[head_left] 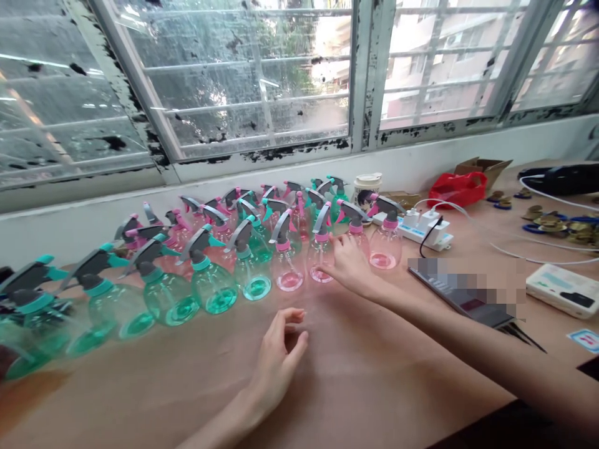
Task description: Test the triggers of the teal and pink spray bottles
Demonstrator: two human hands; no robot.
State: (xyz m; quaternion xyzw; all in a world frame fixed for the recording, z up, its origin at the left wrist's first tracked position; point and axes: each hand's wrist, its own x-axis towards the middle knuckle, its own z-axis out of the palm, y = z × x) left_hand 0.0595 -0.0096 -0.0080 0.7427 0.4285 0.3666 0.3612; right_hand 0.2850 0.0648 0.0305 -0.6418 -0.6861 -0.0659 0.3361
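My right hand (349, 265) is at the right side of a clear pink spray bottle (320, 254) with a grey trigger head. Its thumb lies across the front of the bottle and its fingers are by the neck, seemingly gripping it. My left hand (279, 349) hovers over the brown tabletop (196, 380), fingers loosely curved and apart, holding nothing. Just left of the gripped bottle stands another pink spray bottle (286, 259). Further left, several green spray bottles (213, 284) form the front row. Another pink spray bottle (386, 240) stands right of my right hand.
More pink and green bottles fill the rows behind, by the windowsill. A paper cup (367, 187), a white power strip (428, 229) with cables and a red plastic bag (457, 189) sit at right. Nearer are a dark flat device (449, 290), partly blurred, and a white box (564, 290).
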